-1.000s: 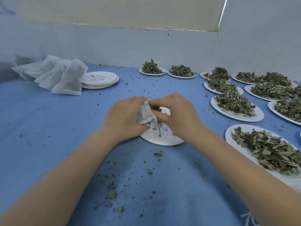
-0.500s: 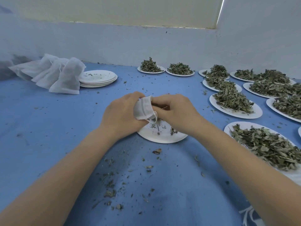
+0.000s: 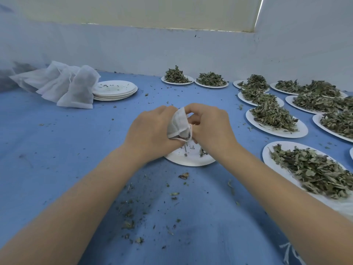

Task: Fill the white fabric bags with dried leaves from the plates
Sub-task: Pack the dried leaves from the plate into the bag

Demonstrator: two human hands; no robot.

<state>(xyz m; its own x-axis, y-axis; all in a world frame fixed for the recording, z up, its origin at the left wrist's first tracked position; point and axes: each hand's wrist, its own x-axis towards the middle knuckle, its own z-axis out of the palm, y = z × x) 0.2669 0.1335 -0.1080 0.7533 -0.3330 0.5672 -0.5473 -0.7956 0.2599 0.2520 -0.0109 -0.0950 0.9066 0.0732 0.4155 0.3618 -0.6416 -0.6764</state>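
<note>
1. The left hand (image 3: 152,131) gripped a small white fabric bag (image 3: 179,124), its fingers curled round the bag's body, probably to keep the mouth up and steady.
2. The right hand (image 3: 210,127) pinched the bag's top edge, fingers together on the cloth; whether it was pushing leaves in or drawing the string (image 3: 186,138) could not be told.
3. The bag hung directly over a near-empty plate (image 3: 191,158), so stray crumbs would likely fall there rather than on the blue table (image 3: 76,150).
4. Only a few scraps of dried leaves (image 3: 202,151) remained on that plate, which suggested this bag was nearly full.
5. Heaped plates of leaves (image 3: 275,117) stood to the right and along the back wall: about ten could be counted, though those at the right edge overlapped and ran out of view.
6. A stack of empty plates (image 3: 114,88) sat at the far left, at least four.
7. Filled bags (image 3: 80,90) leaned against that stack, roughly four, kept apart from the unfinished work.
</note>
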